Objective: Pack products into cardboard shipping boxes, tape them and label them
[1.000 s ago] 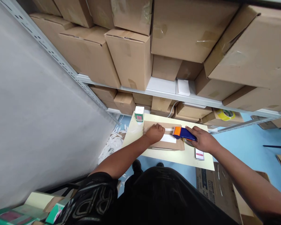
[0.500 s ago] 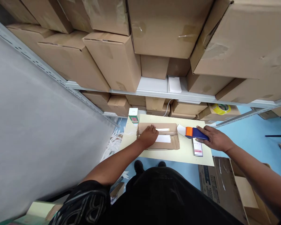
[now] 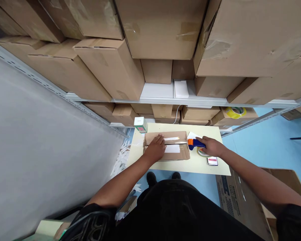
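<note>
Head view: we look down on a pale yellow table [image 3: 165, 165] set against shelving stacked with cardboard cartons [image 3: 110, 67].
Left hand: our left hand [image 3: 155, 149] lies flat, fingers loose and spread, pressing on the flat cardboard box [image 3: 182, 154]; it grips nothing.
Right hand: our right hand [image 3: 212, 146] is clenched around the blue handle of the tape dispenser [image 3: 195, 143].
Tape dispenser: its orange head sits at the box's 3 o'clock edge, touching it, in line with the strip of tape [image 3: 175, 143] along the box's top.
Box: it lies at the middle of the table, a white label [image 3: 172, 149] on its top just beside our left fingers.
Tape roll: a roll [image 3: 202, 152] shows partly under our right hand, on the table.
Small carton: a green and white carton [image 3: 140, 124] stands at the box's 11 o'clock, apart from it.
Card: a small card [image 3: 212, 161] lies at the box's 4 o'clock.
Yellow tape roll: it [image 3: 235, 112] rests on the lower shelf at 2 o'clock, well apart.
</note>
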Tool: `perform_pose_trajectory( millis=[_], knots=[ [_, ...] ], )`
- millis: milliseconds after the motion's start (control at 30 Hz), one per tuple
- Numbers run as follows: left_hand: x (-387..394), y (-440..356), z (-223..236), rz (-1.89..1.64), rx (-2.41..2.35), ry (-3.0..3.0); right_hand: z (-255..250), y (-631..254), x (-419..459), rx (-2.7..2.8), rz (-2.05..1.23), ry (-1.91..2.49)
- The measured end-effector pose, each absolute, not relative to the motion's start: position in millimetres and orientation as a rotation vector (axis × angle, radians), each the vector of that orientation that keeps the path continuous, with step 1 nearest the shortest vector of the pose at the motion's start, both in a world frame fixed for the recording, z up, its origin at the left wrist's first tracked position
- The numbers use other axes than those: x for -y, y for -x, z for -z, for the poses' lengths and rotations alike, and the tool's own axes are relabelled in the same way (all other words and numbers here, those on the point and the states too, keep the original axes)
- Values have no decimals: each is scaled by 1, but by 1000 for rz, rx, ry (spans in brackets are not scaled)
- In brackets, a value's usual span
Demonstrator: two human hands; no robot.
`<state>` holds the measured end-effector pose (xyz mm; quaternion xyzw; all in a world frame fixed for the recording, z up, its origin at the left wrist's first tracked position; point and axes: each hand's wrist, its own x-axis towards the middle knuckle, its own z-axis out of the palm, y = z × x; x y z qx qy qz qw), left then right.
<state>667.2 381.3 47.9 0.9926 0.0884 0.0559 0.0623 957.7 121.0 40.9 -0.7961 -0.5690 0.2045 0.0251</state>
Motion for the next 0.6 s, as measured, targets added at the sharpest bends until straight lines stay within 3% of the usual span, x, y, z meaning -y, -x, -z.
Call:
perform_pose_trajectory(
  millis=[167, 333, 600],
  knots=[
    [-375, -666, -44, -225, -301, -2958, -5, -921, -124, 1471, -1165, 2608],
    [-377, -659, -47, -391, -288, -2872, 18, -898, -104, 1273, -1113, 2701],
    [-389, -622, -70, -451, -300, -2796, 68, -875, -86, 372, -994, 2679]
  ],
)
